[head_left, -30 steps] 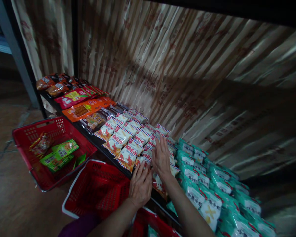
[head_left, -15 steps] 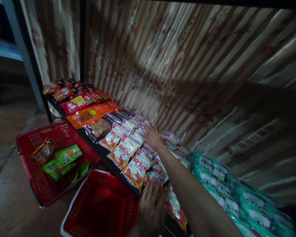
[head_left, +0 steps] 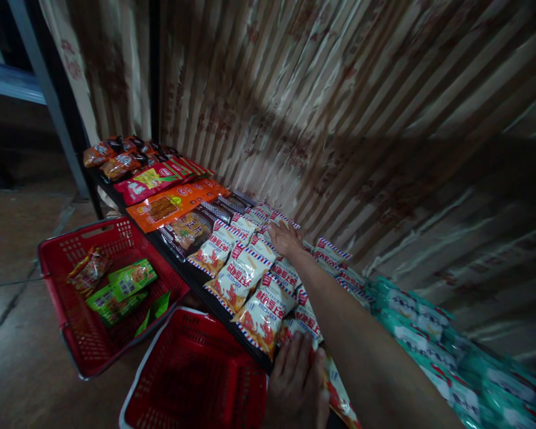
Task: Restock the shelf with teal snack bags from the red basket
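Observation:
White snack bags [head_left: 240, 274] with red lettering and striped edges stand in rows on a black shelf. My right hand [head_left: 286, 239] reaches over them and rests on the bags at the back, its fingers spread and slightly bent; the fingertips are partly hidden. Lower down, my left hand [head_left: 297, 378] lies against the front bags near the shelf edge, fingers stretched out, with no bag gripped. One front bag [head_left: 264, 313] leans just left of it. A further white bag [head_left: 339, 393] shows to its right.
Below the shelf sit a red basket [head_left: 56, 280] with green packets [head_left: 134, 279] and a second red basket [head_left: 134, 381]. Brown packs [head_left: 187, 229], orange packs [head_left: 161, 208] and red packs [head_left: 147, 182] lie left; teal packs [head_left: 422, 339] right. A wrinkled curtain [head_left: 339, 119] hangs behind.
The view has shifted, so the shelf and baskets appear a little further right. My right hand's fingers are more bent over the back bags; my left hand stays by the front ones.

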A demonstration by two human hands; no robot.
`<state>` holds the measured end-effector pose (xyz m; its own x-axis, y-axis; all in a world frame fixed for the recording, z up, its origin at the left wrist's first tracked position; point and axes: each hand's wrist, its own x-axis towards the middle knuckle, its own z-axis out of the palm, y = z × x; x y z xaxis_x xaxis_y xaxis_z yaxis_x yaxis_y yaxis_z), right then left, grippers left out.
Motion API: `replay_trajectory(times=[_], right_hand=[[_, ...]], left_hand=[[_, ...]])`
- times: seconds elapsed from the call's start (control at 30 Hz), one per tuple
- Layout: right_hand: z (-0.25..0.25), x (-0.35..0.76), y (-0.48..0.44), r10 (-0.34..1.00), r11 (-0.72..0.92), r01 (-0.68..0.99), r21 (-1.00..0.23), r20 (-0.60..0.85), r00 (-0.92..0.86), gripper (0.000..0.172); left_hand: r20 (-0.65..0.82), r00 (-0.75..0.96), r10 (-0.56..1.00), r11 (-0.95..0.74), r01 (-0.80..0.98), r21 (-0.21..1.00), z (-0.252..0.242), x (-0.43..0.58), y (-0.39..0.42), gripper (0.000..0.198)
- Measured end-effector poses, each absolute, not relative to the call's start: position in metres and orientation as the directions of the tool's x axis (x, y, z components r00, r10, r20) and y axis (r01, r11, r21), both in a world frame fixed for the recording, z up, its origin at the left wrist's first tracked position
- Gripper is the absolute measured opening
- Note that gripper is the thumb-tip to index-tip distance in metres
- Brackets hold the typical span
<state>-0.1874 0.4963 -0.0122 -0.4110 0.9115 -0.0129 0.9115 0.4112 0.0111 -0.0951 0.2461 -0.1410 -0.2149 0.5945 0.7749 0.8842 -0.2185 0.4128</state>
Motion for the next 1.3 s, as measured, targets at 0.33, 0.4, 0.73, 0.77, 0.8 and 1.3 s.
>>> replay_trajectory(times=[0.33, 0.4, 0.73, 0.77, 0.8, 1.3], right_hand=[[-0.019, -0.189, 0.5, 0.923, 0.383, 0.924, 0.009, -0.026, -0.383, 0.066], [-0.019, -0.188, 0.5, 0.923, 0.384, 0.923, 0.014, -0.025, -0.383, 0.065], [-0.019, -0.183, 0.482, 0.888, 0.438, 0.898, 0.03, 0.138, -0.438, 0.054], [-0.017, -0.183, 0.481, 0.89, 0.434, 0.9, 0.033, 0.139, -0.434, 0.054], [-0.015, -0.184, 0.48, 0.893, 0.428, 0.903, 0.036, 0.137, -0.429, 0.053], [0.002, -0.184, 0.337, 0.525, 0.842, 0.536, 0.06, 0.135, -0.84, 0.056]], left_hand=[[0.766, -0.228, 0.601, -0.214, 0.878, 0.429, -0.141, -0.096, 0.246, 0.059], [0.774, -0.233, 0.589, -0.22, 0.876, 0.43, -0.14, -0.096, 0.246, 0.058], [0.761, -0.221, 0.61, -0.237, 0.866, 0.441, -0.135, -0.099, 0.243, 0.062], [0.757, -0.217, 0.617, -0.244, 0.861, 0.446, -0.135, -0.099, 0.242, 0.063], [0.753, -0.214, 0.622, -0.251, 0.856, 0.451, -0.134, -0.099, 0.242, 0.063], [0.72, -0.291, 0.63, -0.342, 0.729, 0.593, -0.134, -0.096, 0.243, 0.052]])
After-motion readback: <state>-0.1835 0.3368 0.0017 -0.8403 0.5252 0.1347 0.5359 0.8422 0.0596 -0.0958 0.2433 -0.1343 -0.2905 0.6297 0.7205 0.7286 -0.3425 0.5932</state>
